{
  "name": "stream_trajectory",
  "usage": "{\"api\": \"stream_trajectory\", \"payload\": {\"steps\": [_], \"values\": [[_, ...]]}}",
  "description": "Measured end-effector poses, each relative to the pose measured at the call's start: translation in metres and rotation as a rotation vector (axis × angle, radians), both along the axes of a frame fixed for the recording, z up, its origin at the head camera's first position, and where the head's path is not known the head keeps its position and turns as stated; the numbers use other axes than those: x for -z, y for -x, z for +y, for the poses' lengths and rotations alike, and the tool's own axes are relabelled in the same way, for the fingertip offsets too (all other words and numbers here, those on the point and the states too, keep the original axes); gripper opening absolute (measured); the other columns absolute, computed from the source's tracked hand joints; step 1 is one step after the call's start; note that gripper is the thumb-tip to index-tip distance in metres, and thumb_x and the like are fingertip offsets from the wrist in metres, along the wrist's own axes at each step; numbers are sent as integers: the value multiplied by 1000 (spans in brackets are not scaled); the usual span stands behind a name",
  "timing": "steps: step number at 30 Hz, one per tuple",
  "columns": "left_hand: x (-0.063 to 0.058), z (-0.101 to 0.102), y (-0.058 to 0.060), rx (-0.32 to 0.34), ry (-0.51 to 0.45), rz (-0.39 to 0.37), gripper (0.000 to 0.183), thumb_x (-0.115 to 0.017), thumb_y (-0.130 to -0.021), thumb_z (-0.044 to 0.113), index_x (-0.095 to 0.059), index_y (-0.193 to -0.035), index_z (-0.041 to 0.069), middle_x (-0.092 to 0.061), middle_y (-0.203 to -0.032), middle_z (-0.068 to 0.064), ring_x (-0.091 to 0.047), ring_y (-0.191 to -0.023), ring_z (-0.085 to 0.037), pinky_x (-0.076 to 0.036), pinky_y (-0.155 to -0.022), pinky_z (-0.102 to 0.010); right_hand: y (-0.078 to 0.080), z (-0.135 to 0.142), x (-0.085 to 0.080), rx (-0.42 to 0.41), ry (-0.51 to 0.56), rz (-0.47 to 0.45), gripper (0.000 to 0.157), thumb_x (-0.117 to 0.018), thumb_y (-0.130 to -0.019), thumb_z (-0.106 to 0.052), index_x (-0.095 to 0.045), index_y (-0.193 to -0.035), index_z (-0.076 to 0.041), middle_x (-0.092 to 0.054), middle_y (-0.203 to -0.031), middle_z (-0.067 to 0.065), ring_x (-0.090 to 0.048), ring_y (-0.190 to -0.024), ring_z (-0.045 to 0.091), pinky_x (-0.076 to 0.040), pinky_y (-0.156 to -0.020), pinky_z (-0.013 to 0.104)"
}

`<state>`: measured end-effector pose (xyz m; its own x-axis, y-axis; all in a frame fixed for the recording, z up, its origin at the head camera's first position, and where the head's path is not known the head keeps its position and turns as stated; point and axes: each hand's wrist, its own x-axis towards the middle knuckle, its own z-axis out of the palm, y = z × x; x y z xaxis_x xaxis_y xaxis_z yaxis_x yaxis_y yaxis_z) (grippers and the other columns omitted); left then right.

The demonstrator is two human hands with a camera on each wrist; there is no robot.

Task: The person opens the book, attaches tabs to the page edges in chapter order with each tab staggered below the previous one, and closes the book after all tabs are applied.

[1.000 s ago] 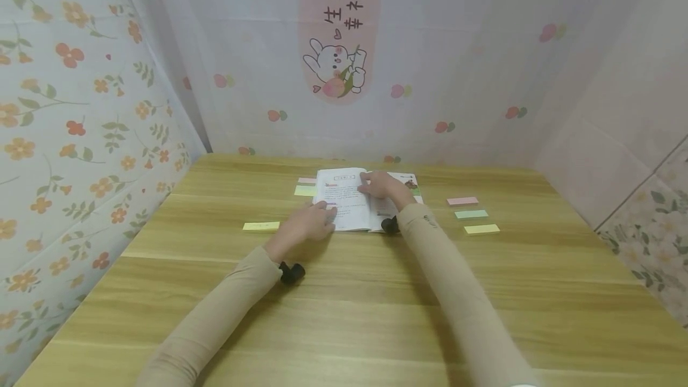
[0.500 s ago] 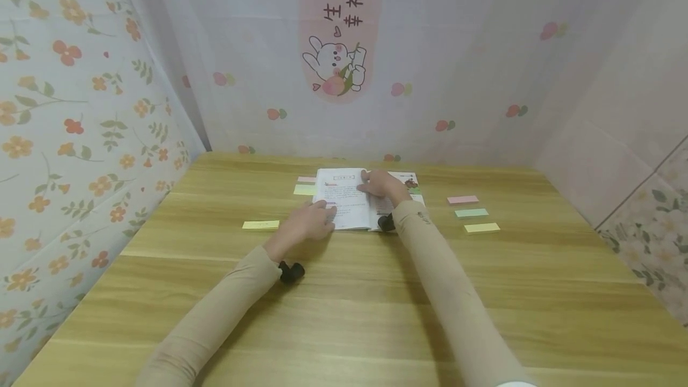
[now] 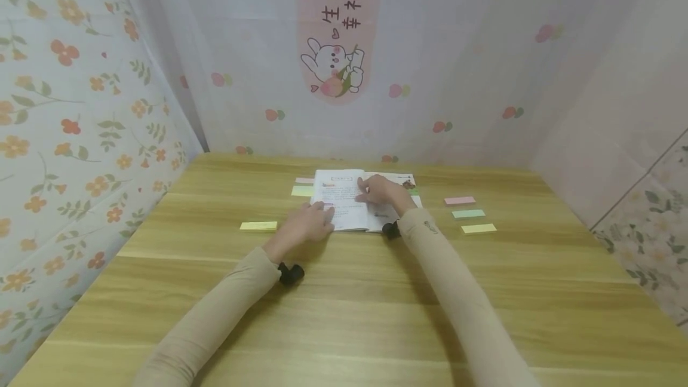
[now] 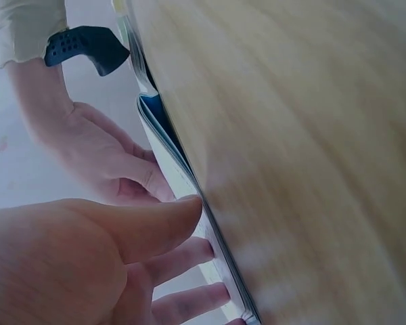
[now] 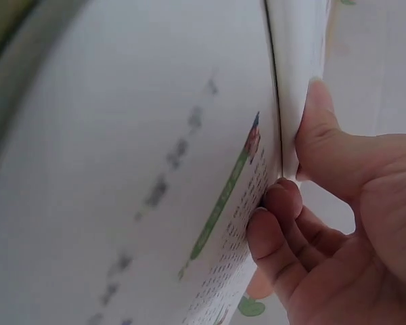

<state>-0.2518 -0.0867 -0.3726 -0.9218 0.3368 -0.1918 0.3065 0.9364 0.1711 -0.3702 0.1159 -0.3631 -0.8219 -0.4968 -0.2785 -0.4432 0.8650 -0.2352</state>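
An open book (image 3: 344,217) with printed text lies near the back of the table. My left hand (image 3: 307,223) rests on the lower left corner of its left page, fingers extended. In the left wrist view the left thumb (image 4: 166,227) lies along the book's near edge. My right hand (image 3: 378,189) is at the middle fold and touches both sides. In the right wrist view its thumb (image 5: 318,112) is on one side of the fold, with bent fingertips (image 5: 267,230) against the printed right page. Paper between thumb and fingers cannot be made out.
Pink (image 3: 459,201), green (image 3: 468,214) and yellow (image 3: 479,228) sticky-note pads lie right of the book. Left of it are a yellow pad (image 3: 258,226) and light green (image 3: 301,190) and pink (image 3: 304,180) pads partly behind the book. A patterned curtain (image 3: 457,64) hangs behind the wooden table (image 3: 344,327).
Both hands stay in nearly the same places on the book. The right forearm shifts slightly left, then back. The head view shifts a little.
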Motion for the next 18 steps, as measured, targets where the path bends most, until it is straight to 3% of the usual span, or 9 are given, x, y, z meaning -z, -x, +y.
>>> {"api": "stream_trajectory", "payload": {"steps": [2,4,6,8,13,16,18], "values": [[1,1,-1,1,3,2,55,-46,-108,32,-37,-156,8,-32,-160,-18,-33,-143,-42,-32,-113,-59,-3,2,1,-29,-2,19,65,-56,-104,-37,-34,-157,-6,-63,-119,18,-56,-114,28,-39,-109,41],[1,2,-1,3,7,8,54,-46,-108,31,-37,-156,8,-32,-160,-19,-33,-143,-42,-31,-114,-58,-5,4,2,-59,-2,33,66,-58,-103,-35,-34,-156,-4,-60,-99,13,-54,-94,24,-43,-98,40],[2,2,0,9,14,11,54,-45,-108,31,-37,-156,7,-32,-160,-19,-33,-144,-42,-29,-115,-56,-8,4,3,-88,-5,55,66,-59,-103,-34,-35,-155,0,-59,-94,12,-52,-87,22,-45,-94,39],[2,2,0,13,17,8,54,-45,-108,31,-37,-156,7,-31,-160,-19,-32,-144,-42,-28,-116,-56,-10,4,4,-110,-13,69,68,-59,-103,-34,-35,-154,4,-61,-94,15,-53,-89,24,-45,-95,39],[2,2,-2,17,27,2,54,-44,-109,31,-36,-156,7,-31,-161,-18,-32,-144,-42,-29,-116,-57,-20,4,3,-109,-18,88,72,-64,-99,-37,-39,-151,6,-64,-112,23,-54,-117,37,-41,-106,47],[2,2,-2,15,35,11,54,-44,-109,31,-36,-156,7,-31,-161,-17,-32,-144,-41,-30,-116,-56,-26,4,1,-95,1,66,74,-69,-96,-40,-43,-149,4,-63,-109,20,-51,-121,38,-39,-105,49],[1,3,-3,12,31,12,54,-44,-109,31,-36,-156,7,-31,-161,-17,-32,-144,-41,-30,-115,-57,-30,3,0,-82,18,37,74,-71,-93,-41,-46,-147,5,-61,-104,18,-52,-110,35,-42,-100,47]]}}
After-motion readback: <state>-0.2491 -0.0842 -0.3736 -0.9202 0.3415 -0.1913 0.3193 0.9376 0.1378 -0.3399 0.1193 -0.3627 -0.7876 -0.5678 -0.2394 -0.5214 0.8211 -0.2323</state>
